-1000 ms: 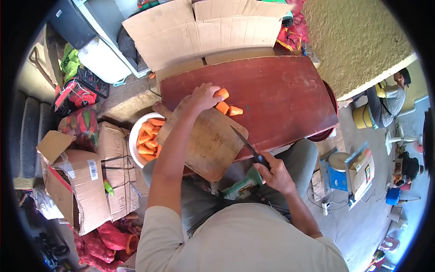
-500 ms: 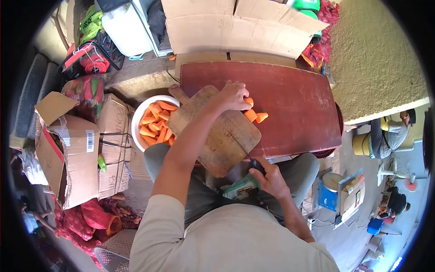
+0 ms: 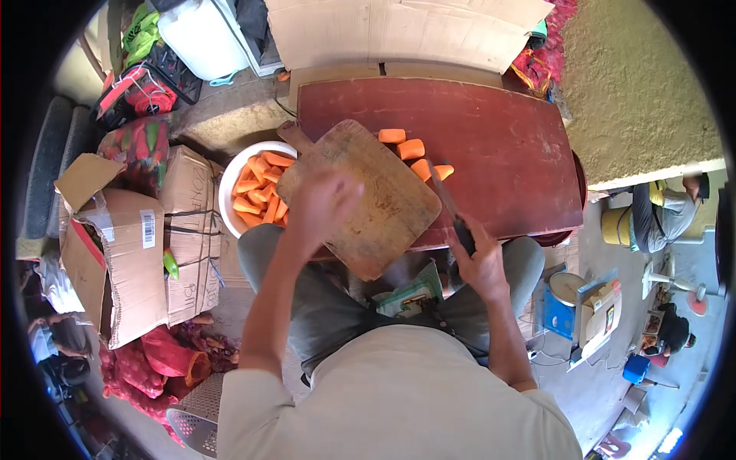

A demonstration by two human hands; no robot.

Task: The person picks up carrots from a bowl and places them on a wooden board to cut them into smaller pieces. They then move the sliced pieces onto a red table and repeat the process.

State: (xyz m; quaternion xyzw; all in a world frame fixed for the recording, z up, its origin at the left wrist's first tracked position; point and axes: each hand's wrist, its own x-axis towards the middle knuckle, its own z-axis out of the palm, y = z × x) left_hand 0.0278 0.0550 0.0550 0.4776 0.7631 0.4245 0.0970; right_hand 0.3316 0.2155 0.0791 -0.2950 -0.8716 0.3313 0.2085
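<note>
My right hand point(image 3: 479, 262) grips the black handle of a knife point(image 3: 443, 192), its blade pointing away from me beside the carrot pieces. A worn wooden cutting board point(image 3: 387, 211) lies tilted at an angle across the near left of the red table point(image 3: 498, 172). Over the board's left part is my left hand point(image 3: 326, 205), smeared by motion, so its fingers do not show clearly. Past the board's far right edge, several carrot pieces point(image 3: 411, 149) rest on the table. To the left, a white bowl point(image 3: 227, 188) holds many carrot chunks point(image 3: 257, 188), partly behind the board.
Cardboard boxes point(image 3: 126, 264) stand on the left, above red mesh sacks point(image 3: 146, 360) and a grey plastic crate point(image 3: 192, 418). Cardboard point(image 3: 399, 34) rises behind the table. At right are a blue box point(image 3: 560, 313) and a seated person point(image 3: 667, 215).
My left hand has left the carrot pieces and moved left over the board. My right hand has lifted the knife from the board's near edge and moved it forward and right.
</note>
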